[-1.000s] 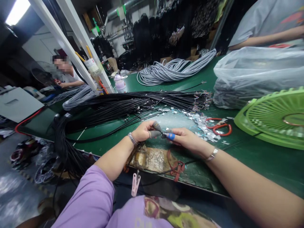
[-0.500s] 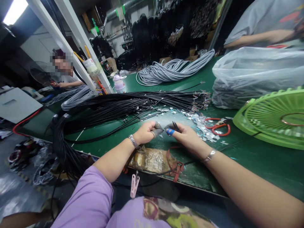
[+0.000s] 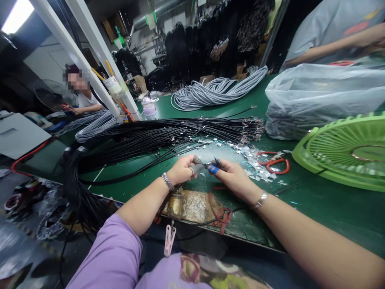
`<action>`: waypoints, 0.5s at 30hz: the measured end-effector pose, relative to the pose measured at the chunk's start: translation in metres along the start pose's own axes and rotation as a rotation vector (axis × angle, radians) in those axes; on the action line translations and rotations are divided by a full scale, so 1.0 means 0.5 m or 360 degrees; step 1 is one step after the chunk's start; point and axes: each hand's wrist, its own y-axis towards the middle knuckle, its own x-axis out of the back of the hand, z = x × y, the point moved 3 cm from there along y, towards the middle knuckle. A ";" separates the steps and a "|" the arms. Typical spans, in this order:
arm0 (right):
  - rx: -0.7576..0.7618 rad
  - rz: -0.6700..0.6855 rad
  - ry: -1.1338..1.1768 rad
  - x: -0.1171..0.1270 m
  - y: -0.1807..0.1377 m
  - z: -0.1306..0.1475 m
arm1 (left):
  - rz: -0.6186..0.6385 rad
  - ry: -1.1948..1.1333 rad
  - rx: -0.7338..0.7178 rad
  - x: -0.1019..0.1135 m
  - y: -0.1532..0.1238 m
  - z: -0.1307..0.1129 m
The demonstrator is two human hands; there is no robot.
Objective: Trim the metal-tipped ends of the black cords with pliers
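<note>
My left hand [image 3: 182,170] and my right hand [image 3: 233,176] meet low over the green table [image 3: 315,200], fingertips close together. Both pinch the end of a thin black cable [image 3: 217,162], whose short wire strands fan out above my right fingers. Grey finger covers sit on my left fingertips, a blue one on a right fingertip. Just behind my hands lies a big bundle of black cables [image 3: 156,134] with stripped coloured ends [image 3: 252,126]. Foil scraps [image 3: 254,164] litter the table around them.
Red-handled scissors [image 3: 275,162] lie right of my hands. A green fan grille [image 3: 349,152] and a plastic bag of cables [image 3: 319,100] fill the right side. Grey cable coils [image 3: 213,90] lie at the back. One person sits far left, another's arm shows top right.
My hands stayed together in the same spot. The cable's wire strands came up into view above my right fingers, and the view shifted slightly.
</note>
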 end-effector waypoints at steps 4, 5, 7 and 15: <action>-0.0030 0.0021 0.0053 -0.006 -0.001 -0.004 | -0.0017 -0.0010 0.0015 -0.003 -0.001 0.000; -0.0048 0.0058 0.0054 -0.008 -0.002 -0.006 | -0.0025 -0.0017 0.0019 -0.003 -0.001 0.001; -0.0079 0.0173 0.0032 -0.013 -0.003 -0.010 | -0.0063 -0.0045 0.0022 -0.001 0.000 0.002; -0.0003 -0.0091 -0.0133 0.007 -0.002 -0.007 | -0.0142 -0.0082 -0.0048 0.000 0.005 0.009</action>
